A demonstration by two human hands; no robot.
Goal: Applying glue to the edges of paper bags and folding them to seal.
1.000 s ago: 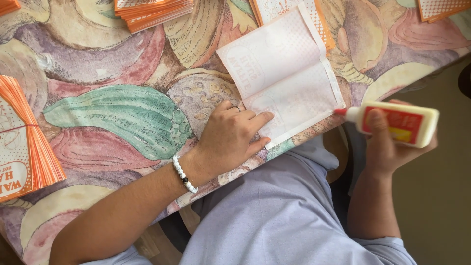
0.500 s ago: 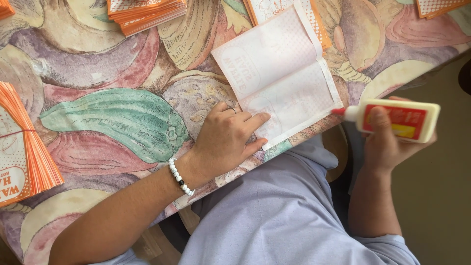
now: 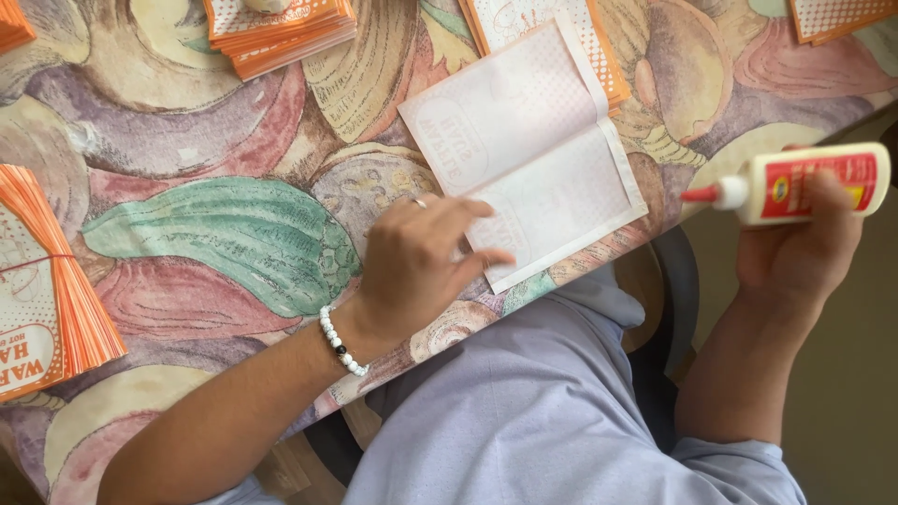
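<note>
The left hand (image 3: 421, 266) is lying palm down at the centre of the frame, its fingers (image 3: 477, 254) stretched out flat and slightly spread, pressing on the lower left corner of a flattened white paper bag (image 3: 533, 150). They are clamping nothing, only resting on the paper. The bag is lying opened out, printed side down, in the upper middle of the frame, reaching to the worktop (image 3: 215, 243) edge, with a fold line running across it. A white bead bracelet (image 3: 341, 341) is circling the left wrist, and a ring is showing on one finger.

The right hand (image 3: 804, 252) is hovering off the worktop at the right edge of the frame, its fingers wrapped tight around a white glue bottle (image 3: 795, 184) with a red label. The bottle is lying sideways in the grip, its red nozzle pointing left toward the bag but staying apart from it.

A patterned cloth of large painted shapes is covering the worktop. Stacks of orange-edged bags are sitting at the left edge (image 3: 42, 290), at the upper left (image 3: 281, 28), under the top of the open bag (image 3: 524, 19) and in the upper right corner (image 3: 837, 17).
</note>
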